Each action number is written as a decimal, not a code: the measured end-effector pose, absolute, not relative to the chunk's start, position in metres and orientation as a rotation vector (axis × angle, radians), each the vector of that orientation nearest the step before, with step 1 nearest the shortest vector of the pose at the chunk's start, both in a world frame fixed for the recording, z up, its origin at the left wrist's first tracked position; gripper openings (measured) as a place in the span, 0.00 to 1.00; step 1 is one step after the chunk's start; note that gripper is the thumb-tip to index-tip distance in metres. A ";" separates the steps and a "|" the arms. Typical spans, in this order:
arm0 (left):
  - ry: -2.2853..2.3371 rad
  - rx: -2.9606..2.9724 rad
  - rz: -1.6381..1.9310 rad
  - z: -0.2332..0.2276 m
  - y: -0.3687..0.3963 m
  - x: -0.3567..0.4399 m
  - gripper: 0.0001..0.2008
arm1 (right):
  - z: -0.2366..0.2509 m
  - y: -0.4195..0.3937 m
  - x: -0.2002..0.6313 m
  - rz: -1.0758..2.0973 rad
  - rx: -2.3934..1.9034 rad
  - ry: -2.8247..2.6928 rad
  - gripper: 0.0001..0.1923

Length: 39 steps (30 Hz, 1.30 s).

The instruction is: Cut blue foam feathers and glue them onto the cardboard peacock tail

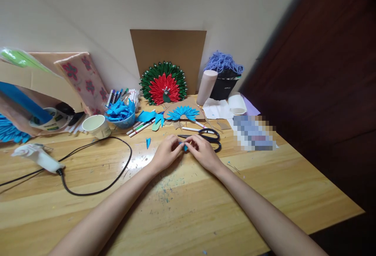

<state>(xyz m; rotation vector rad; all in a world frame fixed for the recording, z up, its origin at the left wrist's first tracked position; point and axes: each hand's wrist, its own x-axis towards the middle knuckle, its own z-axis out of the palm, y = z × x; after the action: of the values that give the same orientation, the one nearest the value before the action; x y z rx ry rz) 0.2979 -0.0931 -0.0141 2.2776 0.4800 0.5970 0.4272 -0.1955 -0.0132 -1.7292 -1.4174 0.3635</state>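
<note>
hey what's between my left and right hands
Your left hand and right hand have a small blue piece between them, in the head view.

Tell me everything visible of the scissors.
The scissors lie on the wooden table, just beyond the right hand, which hides part of them. They have two black, plastic-looking loop handles, spread apart, toward the right of the picture, and a dark, pointed blade aiming left. Whether the blades are parted is hidden. The far loop overlaps a white marker in view; contact is unclear.
</note>
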 end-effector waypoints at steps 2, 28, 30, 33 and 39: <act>0.487 2.290 0.599 -0.014 -0.094 0.298 0.10 | -0.013 -0.196 0.428 0.363 -1.718 -1.429 0.07; 0.483 2.191 0.601 -0.011 -0.096 0.294 0.09 | -0.012 -0.200 0.424 0.246 -1.594 -1.469 0.05; 0.480 2.142 0.586 -0.011 -0.096 0.294 0.10 | -0.012 -0.200 0.425 0.191 -1.589 -1.513 0.06; 0.491 2.044 0.565 -0.011 -0.094 0.295 0.11 | -0.012 -0.200 0.425 0.046 -1.584 -1.608 0.06; 0.495 1.877 0.543 -0.012 -0.091 0.295 0.11 | -0.014 -0.199 0.425 -0.151 -1.587 -1.782 0.07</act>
<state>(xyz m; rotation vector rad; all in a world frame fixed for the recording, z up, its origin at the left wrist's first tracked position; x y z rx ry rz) 0.2949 -0.0910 -0.0123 1.8770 0.4945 0.5433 0.4253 -0.1993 -0.0141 -1.5868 -1.7818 -0.1514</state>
